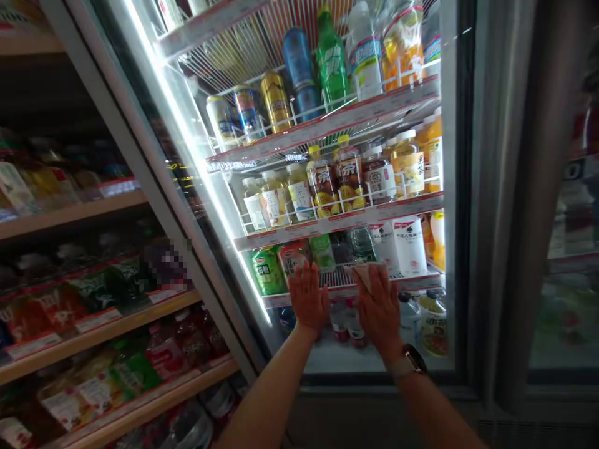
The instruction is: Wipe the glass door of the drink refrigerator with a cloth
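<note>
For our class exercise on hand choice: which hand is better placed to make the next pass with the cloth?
Probably the right hand: the pale cloth is at its fingers. The left hand is spread open, with no cloth visible at it.

A shop, shown by a tall drinks fridge (449,156) with a bright light strip (189,143), wire shelves lined with cans (276,101), bottles (332,62) and cartons (409,246), printed strips (327,222) along their edges, stocked side shelves (93,210) bearing labels (98,320)
</note>
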A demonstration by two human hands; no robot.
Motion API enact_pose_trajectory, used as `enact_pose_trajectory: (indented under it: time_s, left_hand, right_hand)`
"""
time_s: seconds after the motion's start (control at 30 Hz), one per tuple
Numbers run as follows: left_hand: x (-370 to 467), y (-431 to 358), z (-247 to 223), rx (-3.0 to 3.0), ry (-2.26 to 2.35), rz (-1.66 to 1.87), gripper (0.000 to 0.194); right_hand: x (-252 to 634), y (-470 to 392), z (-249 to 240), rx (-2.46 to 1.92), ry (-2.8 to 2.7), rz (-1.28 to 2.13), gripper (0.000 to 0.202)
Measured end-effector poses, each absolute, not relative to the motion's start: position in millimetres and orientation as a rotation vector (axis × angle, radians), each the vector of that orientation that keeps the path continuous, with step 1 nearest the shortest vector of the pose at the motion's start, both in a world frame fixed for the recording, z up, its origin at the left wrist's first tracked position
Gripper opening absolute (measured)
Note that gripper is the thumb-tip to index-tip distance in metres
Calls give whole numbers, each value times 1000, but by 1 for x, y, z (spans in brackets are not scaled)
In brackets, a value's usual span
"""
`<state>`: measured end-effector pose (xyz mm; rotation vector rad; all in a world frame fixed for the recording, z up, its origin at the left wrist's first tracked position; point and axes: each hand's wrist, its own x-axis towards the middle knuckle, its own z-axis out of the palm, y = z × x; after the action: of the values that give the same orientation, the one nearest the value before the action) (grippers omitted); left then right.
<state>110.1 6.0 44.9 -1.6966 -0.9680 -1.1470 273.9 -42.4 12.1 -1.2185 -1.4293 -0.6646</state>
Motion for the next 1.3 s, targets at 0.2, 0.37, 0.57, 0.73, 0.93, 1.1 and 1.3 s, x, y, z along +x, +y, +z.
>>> enact_pose_trajectory:
  time_s: [0.2,0.37,0.57,0.73,0.93,1.1,1.3]
  left_hand:
    - [109,7,46,-1712,-940,-1198,65]
    - [111,8,46,-1715,-935,-1203,66]
    - [104,-8,52,-1852,-957,-1117,69]
    - [58,-29,69,-1929,-897,-1109,67]
    - [3,-15,79,-1834,-1064,-1038,68]
    - [-4,7,65,-1753,-1031,-1036,71]
    - [-3,13,61,-1714,-986,-1093,69]
  right_hand:
    - [355,-30,-8,-1192,-1034,-632,58]
    - [359,-24,-1,-1176,-866,-564,57]
    - [278,-24,25,-1165,-1071,-572,61]
    - [211,-23,26,-1142,-1200,-578,65]
    - [164,-27,13,-1042,-1465,-578,64]
    - [178,-27,-1,-931,-1583,-676,60]
    - [264,-24,-5,-1055,-1322,-719,66]
